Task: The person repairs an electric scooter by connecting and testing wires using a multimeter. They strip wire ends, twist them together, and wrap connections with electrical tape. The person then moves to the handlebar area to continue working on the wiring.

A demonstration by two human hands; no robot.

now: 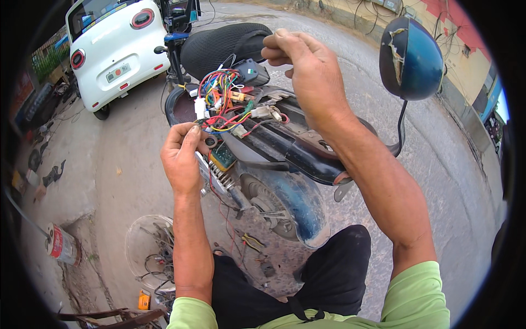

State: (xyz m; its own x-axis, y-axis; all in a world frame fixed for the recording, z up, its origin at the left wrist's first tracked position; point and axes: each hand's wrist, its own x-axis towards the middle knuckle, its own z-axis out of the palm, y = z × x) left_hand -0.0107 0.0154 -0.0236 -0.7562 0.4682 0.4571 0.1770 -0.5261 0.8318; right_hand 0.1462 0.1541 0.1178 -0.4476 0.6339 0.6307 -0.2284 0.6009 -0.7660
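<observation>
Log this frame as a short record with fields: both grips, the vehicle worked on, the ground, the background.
Left grip: pinched at the edge of a multicoloured wiring bundle
Right grip: raised, fingers curled; whether it holds anything is unclear
Vehicle: scooter, black seat, blue fender
Ground: yellow-handled pliers; pale bucket containing cables
Background: small white car, rear facing the camera

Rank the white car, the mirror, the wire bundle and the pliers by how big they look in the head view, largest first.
1. White car
2. Mirror and wire bundle: too alike to rank
3. Pliers
</observation>
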